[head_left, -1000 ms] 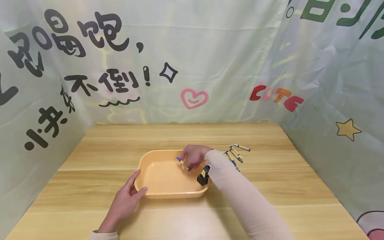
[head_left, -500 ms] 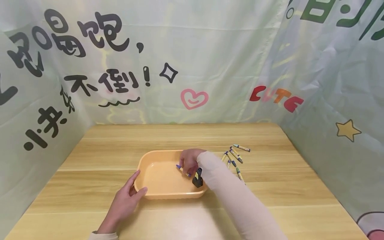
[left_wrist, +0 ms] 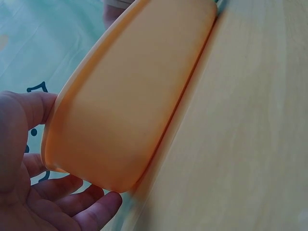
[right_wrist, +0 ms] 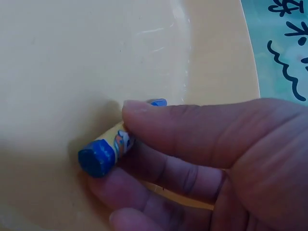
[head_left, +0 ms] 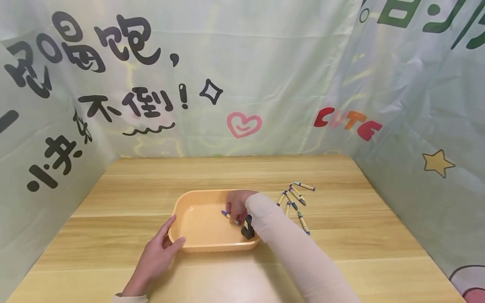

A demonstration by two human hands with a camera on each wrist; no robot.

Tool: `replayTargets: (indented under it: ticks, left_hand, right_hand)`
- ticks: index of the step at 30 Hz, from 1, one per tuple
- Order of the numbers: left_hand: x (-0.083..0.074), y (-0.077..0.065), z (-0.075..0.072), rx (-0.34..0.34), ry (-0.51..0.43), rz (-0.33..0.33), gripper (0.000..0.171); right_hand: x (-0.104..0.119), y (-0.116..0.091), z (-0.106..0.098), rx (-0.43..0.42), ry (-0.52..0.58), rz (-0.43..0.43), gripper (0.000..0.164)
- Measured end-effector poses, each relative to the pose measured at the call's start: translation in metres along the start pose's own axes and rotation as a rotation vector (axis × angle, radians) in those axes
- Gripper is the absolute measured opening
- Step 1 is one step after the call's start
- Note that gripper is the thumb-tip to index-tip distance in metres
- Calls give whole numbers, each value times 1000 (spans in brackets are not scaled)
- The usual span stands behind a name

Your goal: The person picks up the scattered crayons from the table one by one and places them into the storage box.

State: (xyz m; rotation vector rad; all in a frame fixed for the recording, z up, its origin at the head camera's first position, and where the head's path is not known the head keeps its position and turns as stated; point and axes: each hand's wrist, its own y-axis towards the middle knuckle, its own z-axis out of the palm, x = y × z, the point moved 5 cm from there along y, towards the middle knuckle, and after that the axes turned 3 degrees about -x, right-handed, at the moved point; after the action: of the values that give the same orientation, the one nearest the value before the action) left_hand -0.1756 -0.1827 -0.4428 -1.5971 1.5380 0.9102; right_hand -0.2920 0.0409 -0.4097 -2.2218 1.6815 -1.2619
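Observation:
A shallow orange plastic tray [head_left: 198,225] lies on the wooden table. My left hand [head_left: 157,254] grips its left end, thumb at the rim and fingers along the outer wall, which fills much of the left wrist view as a smooth orange side [left_wrist: 125,96]. Inside the tray's right half, my right hand [head_left: 236,205] pinches a blue crayon [right_wrist: 98,158] with a yellow wrapper between thumb and fingers. The crayon is held low, close over the tray floor; its middle is hidden behind the thumb in the right wrist view.
Several crayons lie loose on the table right of the tray, among them a green-tipped crayon [head_left: 303,223] nearest me and a light-blue-tipped crayon [head_left: 304,186] farthest back. A printed cloth [head_left: 288,75] hangs around the table's back and sides.
My right hand has moved down and slightly nearer me inside the tray with the blue crayon. The forearm's shift leaves more loose crayons showing. My left hand keeps its hold on the tray.

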Motion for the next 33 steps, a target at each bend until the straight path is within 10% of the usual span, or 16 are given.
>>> replayTargets:
  ticks: [33]
  left_hand:
    - [0, 1, 0, 0, 2, 4, 72]
  right_hand:
    - [-8, -27, -60, -125, 14, -160, 11]
